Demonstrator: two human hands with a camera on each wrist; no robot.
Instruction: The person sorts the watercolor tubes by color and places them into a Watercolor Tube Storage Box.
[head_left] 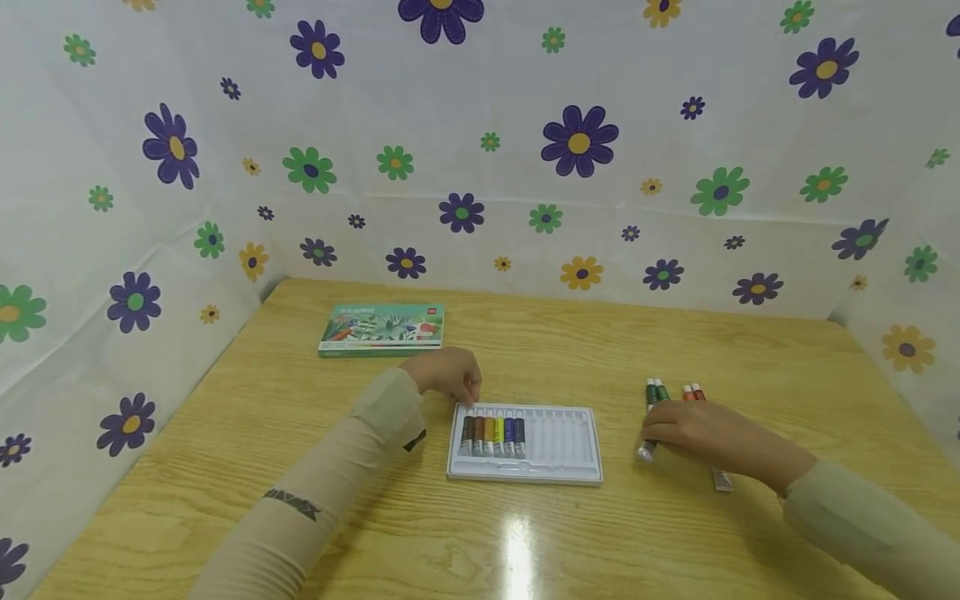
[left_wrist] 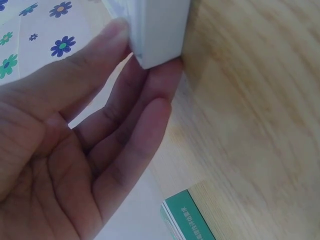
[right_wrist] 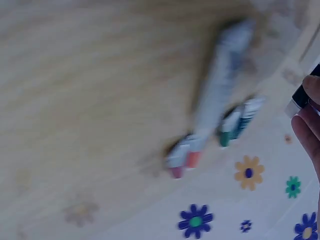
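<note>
A white plastic tray [head_left: 573, 442] lies on the table, with several paint tubes [head_left: 493, 437] in brown, ochre, yellow and blue-violet shades filling its left slots; its right slots hold none. My left hand [head_left: 450, 375] pinches the tray's far left corner, thumb on one side and fingers on the other in the left wrist view. To the right, my right hand [head_left: 708, 433] pinches a dark paint tube with a pale end [right_wrist: 300, 100], partly out of the right wrist view. Around that hand lie green tubes [head_left: 661, 389] and red-orange tubes [head_left: 697, 392], partly covered by it.
A green illustrated paint box [head_left: 382, 329] lies at the back left of the wooden table [head_left: 390, 542]. Flower-patterned white cloth [head_left: 495, 175] hangs behind the table and along its sides.
</note>
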